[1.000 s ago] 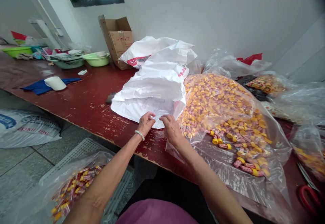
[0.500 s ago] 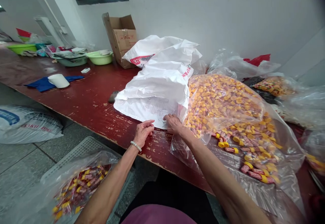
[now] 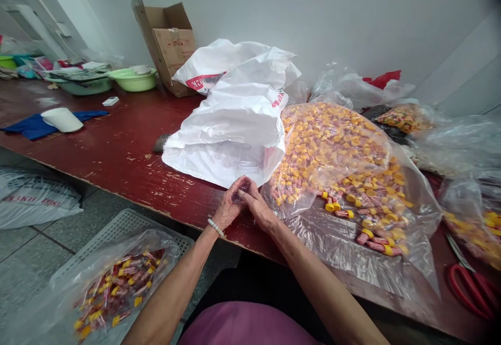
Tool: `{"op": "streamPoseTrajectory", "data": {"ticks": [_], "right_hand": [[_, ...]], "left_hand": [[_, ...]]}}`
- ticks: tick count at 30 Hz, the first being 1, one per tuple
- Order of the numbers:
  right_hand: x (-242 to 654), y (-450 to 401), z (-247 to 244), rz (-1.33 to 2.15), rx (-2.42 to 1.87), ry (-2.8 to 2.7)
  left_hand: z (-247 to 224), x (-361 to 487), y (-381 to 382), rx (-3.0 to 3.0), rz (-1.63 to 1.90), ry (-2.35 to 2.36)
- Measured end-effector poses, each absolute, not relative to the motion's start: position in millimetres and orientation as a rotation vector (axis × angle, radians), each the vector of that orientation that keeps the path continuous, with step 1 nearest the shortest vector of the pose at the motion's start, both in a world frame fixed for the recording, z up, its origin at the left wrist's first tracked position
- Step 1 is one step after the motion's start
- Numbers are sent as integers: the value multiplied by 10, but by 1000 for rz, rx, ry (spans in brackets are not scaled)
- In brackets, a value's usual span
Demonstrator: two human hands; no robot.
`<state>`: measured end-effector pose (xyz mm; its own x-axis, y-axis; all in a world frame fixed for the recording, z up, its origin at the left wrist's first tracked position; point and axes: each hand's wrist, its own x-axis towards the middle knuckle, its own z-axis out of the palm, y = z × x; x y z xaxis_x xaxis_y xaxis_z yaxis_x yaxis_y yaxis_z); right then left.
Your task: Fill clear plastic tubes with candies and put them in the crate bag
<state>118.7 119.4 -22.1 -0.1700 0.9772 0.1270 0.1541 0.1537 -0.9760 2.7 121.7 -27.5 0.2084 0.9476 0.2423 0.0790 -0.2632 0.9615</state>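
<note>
Hands pinched together at the table edge, small clear piece between them.
We see left hand (image 3: 229, 209) and right hand (image 3: 256, 206) nearly closed on a clear piece (image 3: 239, 193), just before the white sack (image 3: 235, 126); we judge it may slip, being transparent and small.

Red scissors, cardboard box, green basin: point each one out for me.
red scissors (image 3: 472, 288), head view, on the red handle loop.
cardboard box (image 3: 173, 47), head view, on its front face.
green basin (image 3: 132, 81), head view, on its outer wall.
</note>
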Motion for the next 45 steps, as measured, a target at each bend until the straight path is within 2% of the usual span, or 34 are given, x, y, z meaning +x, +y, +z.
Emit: {"op": "streamPoseTrajectory", "data": {"ticks": [5,10,15,19,24,27,30,33,37,42,45], "right_hand": [[1260,1090,-146,762,-1258,-1842],[1202,1396,-73,522,-1453,-1846],[933,1875,-74,467,-1644,-1869],[871,1949,-91,421,-1713,-1906],[1030,1530,-21,427,-1666,-1964],[1151,1131,35,502,-1439,-1955],[1283,771,102,617,-1255,-1771],[1501,475,177,665,-1211,-1688],[2105,200,177,423,-1217,-1670],[3133,239,-100,-129,-1905,-1698],[3509,368,-281,-186,-2024,-1703]], "left_hand": [[-258,10,1228,1427,1296,1143],[-238,-101,1204,1035,1460,1180],[-222,-288,1149,992,1410,1235],[-272,-423,1144,1034,1413,1317],[-216,-494,1108,1473,1463,1451],[-92,-397,1042,1672,1221,1303],[-17,-194,939,1537,1035,1040],[-20,36,793,1279,978,866],[-72,224,624,1023,885,762],[-102,312,540,951,919,783],[-95,383,493,1001,878,792]]}}
